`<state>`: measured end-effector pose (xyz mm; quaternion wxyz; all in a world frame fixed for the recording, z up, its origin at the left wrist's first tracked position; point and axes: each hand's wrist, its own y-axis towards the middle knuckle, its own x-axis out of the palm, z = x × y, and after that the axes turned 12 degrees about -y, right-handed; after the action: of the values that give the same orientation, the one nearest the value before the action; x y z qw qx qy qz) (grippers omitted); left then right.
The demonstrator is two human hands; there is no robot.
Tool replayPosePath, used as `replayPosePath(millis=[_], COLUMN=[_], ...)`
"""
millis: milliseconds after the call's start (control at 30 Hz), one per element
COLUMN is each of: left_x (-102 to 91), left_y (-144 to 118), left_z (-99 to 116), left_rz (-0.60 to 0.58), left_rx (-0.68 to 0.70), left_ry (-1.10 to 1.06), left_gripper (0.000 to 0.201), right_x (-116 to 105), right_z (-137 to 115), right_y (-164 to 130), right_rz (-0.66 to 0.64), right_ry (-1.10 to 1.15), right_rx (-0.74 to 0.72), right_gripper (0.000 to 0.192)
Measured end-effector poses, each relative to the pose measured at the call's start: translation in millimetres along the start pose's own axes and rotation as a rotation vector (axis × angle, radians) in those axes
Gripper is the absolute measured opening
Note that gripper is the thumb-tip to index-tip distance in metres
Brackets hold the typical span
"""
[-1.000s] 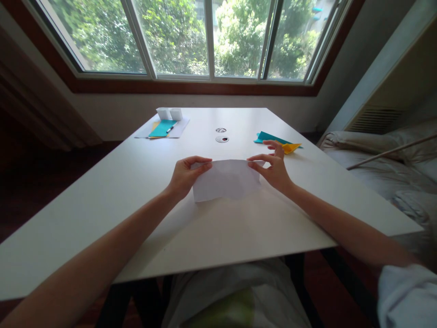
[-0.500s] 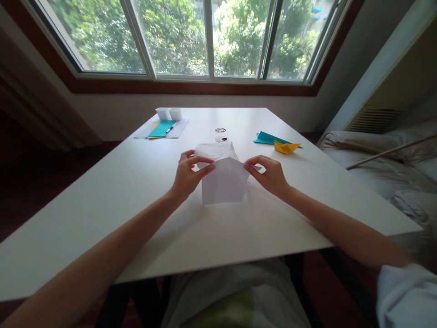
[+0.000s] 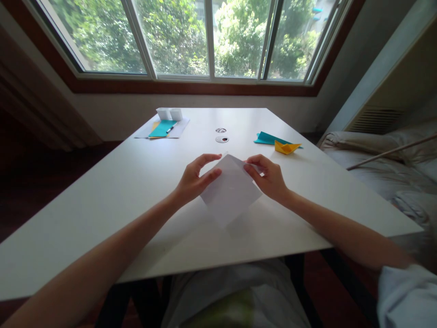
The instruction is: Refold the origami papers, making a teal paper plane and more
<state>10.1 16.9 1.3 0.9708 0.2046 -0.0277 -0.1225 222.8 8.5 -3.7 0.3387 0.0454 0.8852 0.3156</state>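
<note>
A white folded sheet of paper [image 3: 230, 193] is in front of me, turned like a diamond with one corner toward me. My left hand [image 3: 194, 180] holds its upper left edge, the thumb on the near face and the index finger reaching toward the top corner. On the other side, my right hand [image 3: 269, 175] pinches the upper right edge between thumb and fingers. Parts of the fingers are hidden behind the paper.
On the white table [image 3: 102, 205], a teal folded paper [image 3: 269, 137] and a yellow paper boat [image 3: 287, 147] lie at the right. At the far left are teal paper [image 3: 163, 128], a pen [image 3: 171, 128] and two small white containers [image 3: 170, 114]. Two round inserts [image 3: 221, 139] sit mid-table.
The paper has turned from a squarish position with a raised flap at the back to a diamond. My left hand has shifted slightly right, its thumb and index finger now farther apart.
</note>
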Motion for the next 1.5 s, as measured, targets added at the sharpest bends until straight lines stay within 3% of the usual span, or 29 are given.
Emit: replayPosePath(millis=[133, 333, 433, 533, 667, 867, 1033, 1200, 1300, 1500], left_x=[0.1, -7.3, -10.8, -11.1, -8.9, -10.5, -9.0, -4.5, -4.5, -8.1], left_y=[-1, 2, 2, 1, 2, 4, 3, 2, 1, 1], left_z=[2, 11, 17, 19, 13, -2, -4, -1, -4, -13], left_rz=[-0.033, -0.215, -0.275, -0.263, -0.112, 0.082, 0.064, 0.036, -0.007, -0.037], left_rx=[-0.043, 0.182, 0.212, 0.075, -0.15, -0.289, -0.312, -0.428, -0.516, -0.491], left_ry=[0.015, 0.13, 0.145, 0.081, 0.029, -0.01, 0.061, -0.078, -0.138, -0.162], left_gripper=[0.032, 0.014, 0.012, 0.017, 0.025, 0.035, 0.041, 0.059, 0.042, 0.027], right_x=[2, 3, 3, 4, 7, 8, 8, 12, 13, 12], right_z=[1, -2, -2, -2, 2, 11, 12, 17, 18, 18], right_y=[0, -3, -3, -2, 3, 8, 7, 4, 4, 5], right_rz=[-0.028, -0.157, -0.179, -0.184, -0.255, -0.438, -0.514, -0.515, -0.542, -0.572], right_ry=[0.086, 0.323, 0.377, 0.418, 0.498, 0.681, 0.626, 0.56, 0.557, 0.551], right_rx=[0.005, -0.035, -0.03, 0.04, 0.2, 0.418, 0.45, 0.439, 0.424, 0.431], right_gripper=[0.015, 0.013, 0.015, 0.019, 0.026, 0.041, 0.044, 0.042, 0.04, 0.039])
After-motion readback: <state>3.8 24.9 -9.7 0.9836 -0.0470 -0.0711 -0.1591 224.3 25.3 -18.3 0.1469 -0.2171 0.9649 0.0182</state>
